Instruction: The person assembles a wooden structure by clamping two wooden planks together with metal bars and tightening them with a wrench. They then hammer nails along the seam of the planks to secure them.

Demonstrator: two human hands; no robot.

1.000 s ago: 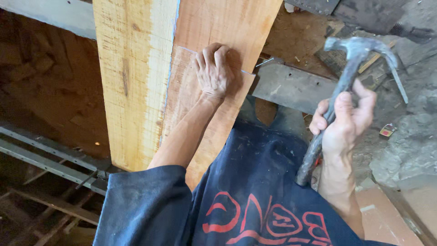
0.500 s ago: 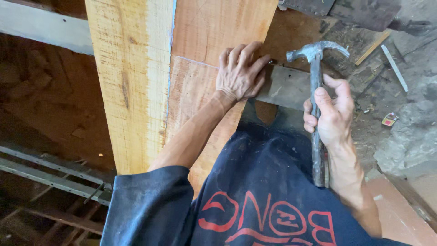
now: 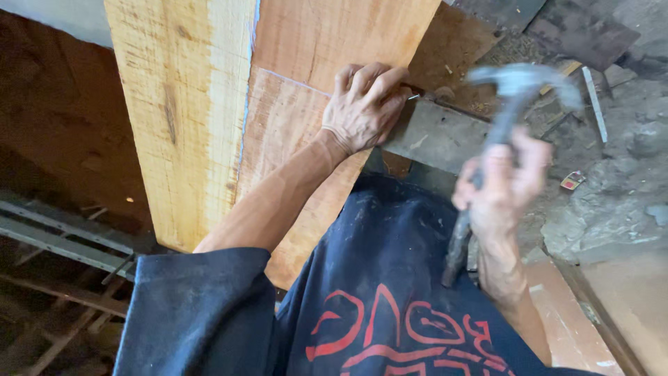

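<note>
Upper centre: left hand (image 3: 362, 104) pinches nail (image 3: 412, 97) at board (image 3: 327, 42) edge, nail pointing right; right hand (image 3: 497, 188) clenched on blurred hammer (image 3: 511, 87), head just right of nail.

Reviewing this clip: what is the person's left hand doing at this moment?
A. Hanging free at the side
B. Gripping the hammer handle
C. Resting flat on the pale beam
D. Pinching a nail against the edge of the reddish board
D: the left hand rests on the reddish board with fingertips pinching a nail at its edge, while the right hand holds the blurred hammer.
</note>
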